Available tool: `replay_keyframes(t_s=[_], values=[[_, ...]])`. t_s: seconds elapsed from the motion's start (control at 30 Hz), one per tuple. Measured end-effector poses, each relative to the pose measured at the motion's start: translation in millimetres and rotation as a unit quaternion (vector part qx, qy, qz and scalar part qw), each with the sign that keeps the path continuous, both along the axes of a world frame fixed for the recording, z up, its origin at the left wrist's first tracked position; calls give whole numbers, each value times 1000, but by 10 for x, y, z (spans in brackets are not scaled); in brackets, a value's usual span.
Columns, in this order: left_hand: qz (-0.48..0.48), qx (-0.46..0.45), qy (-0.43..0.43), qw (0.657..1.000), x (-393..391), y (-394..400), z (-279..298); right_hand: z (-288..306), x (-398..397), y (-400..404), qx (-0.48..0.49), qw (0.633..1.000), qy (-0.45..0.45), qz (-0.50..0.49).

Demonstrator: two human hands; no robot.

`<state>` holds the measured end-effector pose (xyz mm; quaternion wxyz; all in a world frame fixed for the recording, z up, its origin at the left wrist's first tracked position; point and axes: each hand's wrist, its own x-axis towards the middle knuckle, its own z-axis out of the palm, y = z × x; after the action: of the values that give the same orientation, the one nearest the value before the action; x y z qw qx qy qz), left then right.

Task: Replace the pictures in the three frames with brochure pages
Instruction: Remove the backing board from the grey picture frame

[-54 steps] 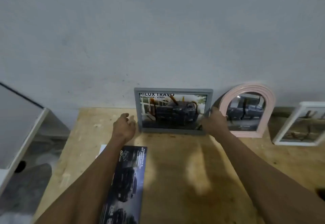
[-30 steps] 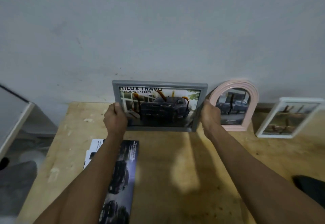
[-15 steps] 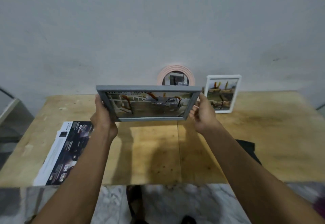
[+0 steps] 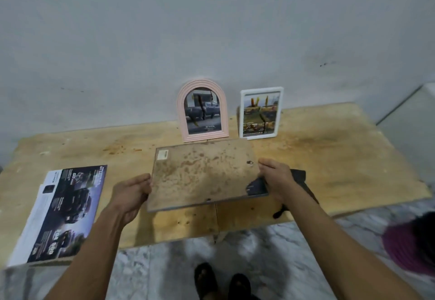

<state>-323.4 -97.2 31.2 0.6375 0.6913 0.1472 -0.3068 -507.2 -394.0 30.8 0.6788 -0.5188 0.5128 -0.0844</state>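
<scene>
Grey frame (image 4: 202, 175) held face down, stained brown backing up

It tilts between the left hand (image 4: 130, 192) and right hand (image 4: 275, 177); beyond the grip stand the pink arched frame (image 4: 203, 111) and white frame (image 4: 260, 113) (both upright); the brochure (image 4: 63, 210) lies flat left of it.

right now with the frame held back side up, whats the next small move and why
Probably lower the frame flat onto the table. Both the left hand and right hand grip its ends, so neither can open the backing until it rests.
</scene>
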Motion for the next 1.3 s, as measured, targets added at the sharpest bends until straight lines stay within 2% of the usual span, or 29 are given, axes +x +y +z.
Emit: replay_keyframes(t_s=[0.1, 0.23, 0.43, 0.63, 0.8, 1.03, 1.1, 1.2, 1.3], values=[[-28, 25, 8, 999, -67, -111, -273, -191, -79, 13, -57, 996, 70, 8], [-36, 66, 24, 997, -211, -171, -608, -459, -221, 37, -60, 991, 121, 16], [-51, 127, -6, 991, -311, -307, -892, -716, -304, 40, -84, 985, 152, 15], [-54, 186, -2, 981, -294, -444, -1242, -943, -304, -23, -182, 968, 151, 81], [-71, 245, -50, 965, -503, -555, -1271, -1028, -281, -17, -193, 958, 183, 111], [-78, 294, -73, 950, -604, -547, -1273, -1095, -289, 48, -220, 943, 206, 142], [-124, 311, -119, 935, -612, -601, -1197, -1066, -288, 98, -235, 937, 218, 139], [-237, 330, -195, 893, -571, -633, -1259, -1022, -296, 195, -273, 920, 254, 122], [-295, 285, -212, 887, -533, -695, -1292, -990, -303, 308, -251, 917, 292, 109]])
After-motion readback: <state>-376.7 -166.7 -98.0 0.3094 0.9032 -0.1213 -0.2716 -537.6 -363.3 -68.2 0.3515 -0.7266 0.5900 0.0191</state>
